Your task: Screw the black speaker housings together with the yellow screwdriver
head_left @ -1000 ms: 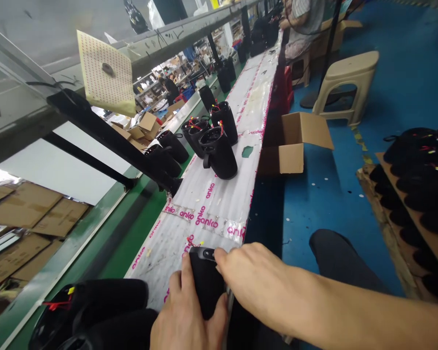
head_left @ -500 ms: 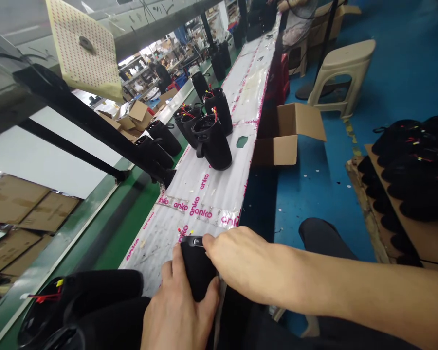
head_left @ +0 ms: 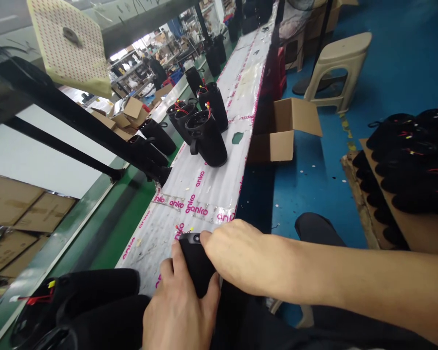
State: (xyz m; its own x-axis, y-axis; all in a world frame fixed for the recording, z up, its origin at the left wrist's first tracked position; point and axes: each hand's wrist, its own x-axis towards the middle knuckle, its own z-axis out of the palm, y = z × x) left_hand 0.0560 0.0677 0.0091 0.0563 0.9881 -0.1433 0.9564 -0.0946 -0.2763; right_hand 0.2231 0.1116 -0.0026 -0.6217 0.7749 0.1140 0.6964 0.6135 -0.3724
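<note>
A black cylindrical housing (head_left: 197, 265) lies at the near end of the narrow covered bench (head_left: 219, 184), small coloured connectors showing at its far end. My left hand (head_left: 182, 301) is wrapped round its near part, fingers along the left side and thumb on the right. Against the upper right side, by a small grey fitting with a hole, my right hand (head_left: 233, 253) is closed with the thumb at the rim; its other fingers are hidden. Further up the bench stand several black housings (head_left: 208, 141) with red and yellow wires.
More black housings (head_left: 95, 291) lie at the lower left. A black post (head_left: 87, 121) slants over the green surface on the left. Right of the bench are an open carton (head_left: 281, 146), a beige stool (head_left: 341, 58) and stacked housings (head_left: 416, 160).
The whole view has shifted slightly, with the background sliding left. Both hands keep their places on the housing, with hardly any change in their hold.
</note>
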